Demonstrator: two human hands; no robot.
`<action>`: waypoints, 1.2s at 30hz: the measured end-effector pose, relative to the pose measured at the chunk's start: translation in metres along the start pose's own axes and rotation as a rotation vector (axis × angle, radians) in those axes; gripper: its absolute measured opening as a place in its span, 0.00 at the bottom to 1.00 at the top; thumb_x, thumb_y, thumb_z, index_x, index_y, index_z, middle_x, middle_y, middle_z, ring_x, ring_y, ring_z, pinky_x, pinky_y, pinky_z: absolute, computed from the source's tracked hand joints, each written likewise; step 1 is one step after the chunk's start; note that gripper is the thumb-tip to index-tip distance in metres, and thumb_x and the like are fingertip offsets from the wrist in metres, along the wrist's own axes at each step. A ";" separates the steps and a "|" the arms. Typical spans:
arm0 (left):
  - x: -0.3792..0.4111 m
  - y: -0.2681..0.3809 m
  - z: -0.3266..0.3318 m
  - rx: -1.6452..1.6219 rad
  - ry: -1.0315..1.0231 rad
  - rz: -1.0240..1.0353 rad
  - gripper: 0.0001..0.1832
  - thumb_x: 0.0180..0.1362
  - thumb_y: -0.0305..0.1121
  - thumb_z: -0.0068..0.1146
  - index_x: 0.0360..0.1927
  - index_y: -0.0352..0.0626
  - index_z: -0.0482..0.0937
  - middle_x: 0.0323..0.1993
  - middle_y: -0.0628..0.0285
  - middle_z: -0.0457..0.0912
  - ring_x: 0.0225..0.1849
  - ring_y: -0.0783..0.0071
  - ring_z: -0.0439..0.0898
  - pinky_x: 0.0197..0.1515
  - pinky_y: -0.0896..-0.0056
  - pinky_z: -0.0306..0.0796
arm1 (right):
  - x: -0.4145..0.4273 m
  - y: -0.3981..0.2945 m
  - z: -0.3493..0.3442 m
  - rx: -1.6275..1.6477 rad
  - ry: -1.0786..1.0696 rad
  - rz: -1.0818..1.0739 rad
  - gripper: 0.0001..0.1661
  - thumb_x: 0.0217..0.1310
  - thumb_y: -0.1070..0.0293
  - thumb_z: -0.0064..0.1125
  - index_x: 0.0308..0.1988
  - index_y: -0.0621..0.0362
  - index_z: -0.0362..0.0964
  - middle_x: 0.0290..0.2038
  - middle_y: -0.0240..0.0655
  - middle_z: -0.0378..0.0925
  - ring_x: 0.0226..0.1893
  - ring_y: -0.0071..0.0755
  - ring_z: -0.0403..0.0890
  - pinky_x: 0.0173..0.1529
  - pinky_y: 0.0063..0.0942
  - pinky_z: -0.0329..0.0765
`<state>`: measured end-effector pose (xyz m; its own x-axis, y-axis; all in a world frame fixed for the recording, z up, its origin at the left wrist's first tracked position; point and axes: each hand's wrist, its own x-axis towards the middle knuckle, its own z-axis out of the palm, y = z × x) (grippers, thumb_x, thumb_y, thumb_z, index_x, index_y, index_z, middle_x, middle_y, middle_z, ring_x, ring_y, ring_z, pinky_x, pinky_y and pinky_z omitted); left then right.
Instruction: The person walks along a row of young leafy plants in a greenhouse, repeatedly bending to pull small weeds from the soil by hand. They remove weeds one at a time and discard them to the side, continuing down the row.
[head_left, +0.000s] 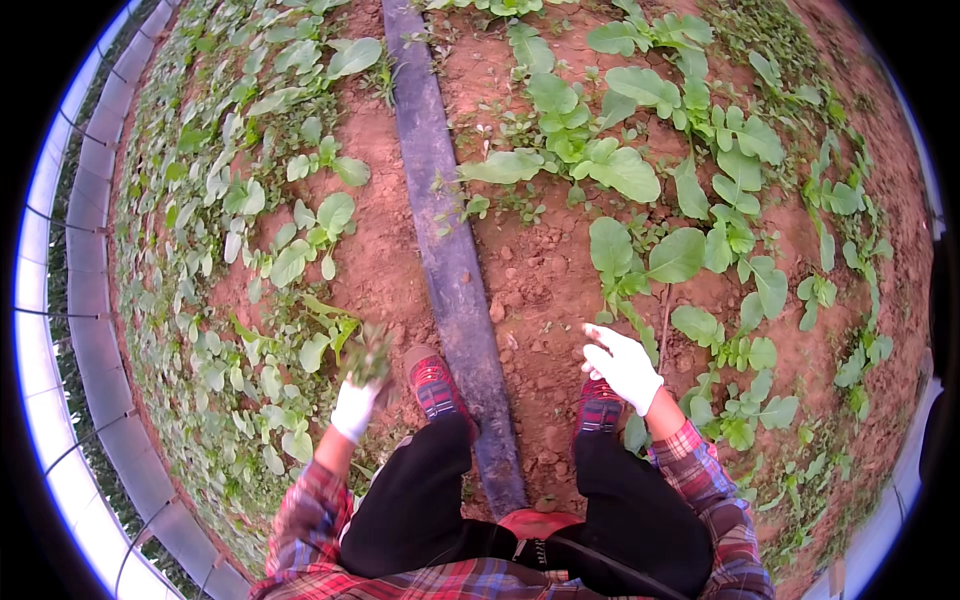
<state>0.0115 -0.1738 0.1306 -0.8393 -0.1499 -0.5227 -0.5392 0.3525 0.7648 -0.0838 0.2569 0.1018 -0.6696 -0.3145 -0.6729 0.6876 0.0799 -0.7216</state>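
My left hand (357, 409), in a white glove, is closed around a small bunch of pulled weeds (367, 358), blurred green with the lower stems hidden in the fist. It hangs beside my left shoe, next to a low patch of leafy growth. My right hand (622, 367), also white-gloved, has soil-darkened fingertips and partly spread fingers, with nothing visible in it. Just beyond it stands a broad-leaved green seedling (628, 262), apart from the fingers as far as the view shows. A grey-black drip tape or strip (450, 262) runs over the reddish soil (525, 300) between my feet.
Dense weeds and seedlings (202, 300) cover the left bed. Lobed-leaf plants (577, 135) grow in rows on the right. My left shoe (435, 386) and right shoe (598, 405) flank the strip. A red seat (540, 523) shows beneath me. A greenhouse side wall (86, 255) curves at far left.
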 end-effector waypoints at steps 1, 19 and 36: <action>-0.038 -0.016 -0.009 -0.260 0.063 -0.168 0.15 0.57 0.34 0.54 0.45 0.39 0.72 0.38 0.63 0.76 0.37 0.73 0.76 0.41 0.70 0.72 | -0.002 0.001 0.002 -0.023 0.000 -0.011 0.26 0.59 0.68 0.54 0.57 0.63 0.63 0.50 0.36 0.74 0.29 0.20 0.77 0.34 0.18 0.75; -0.269 -0.156 0.033 0.358 0.315 -0.430 0.15 0.51 0.25 0.52 0.45 0.39 0.75 0.37 0.59 0.81 0.38 0.68 0.79 0.43 0.70 0.71 | -0.060 0.013 -0.002 -0.193 0.097 0.009 0.25 0.60 0.67 0.53 0.56 0.64 0.63 0.46 0.36 0.75 0.28 0.20 0.78 0.29 0.17 0.75; -0.263 -0.109 0.025 0.434 0.111 -0.426 0.37 0.47 0.41 0.60 0.60 0.40 0.62 0.56 0.47 0.68 0.57 0.52 0.68 0.58 0.64 0.63 | -0.101 0.000 0.000 -0.320 0.141 -0.034 0.27 0.63 0.67 0.49 0.59 0.65 0.58 0.44 0.36 0.75 0.23 0.18 0.76 0.25 0.14 0.73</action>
<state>0.2927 -0.1500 0.1755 -0.5712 -0.4469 -0.6885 -0.7706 0.5809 0.2622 -0.0162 0.2883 0.1694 -0.7380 -0.1905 -0.6473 0.5564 0.3710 -0.7435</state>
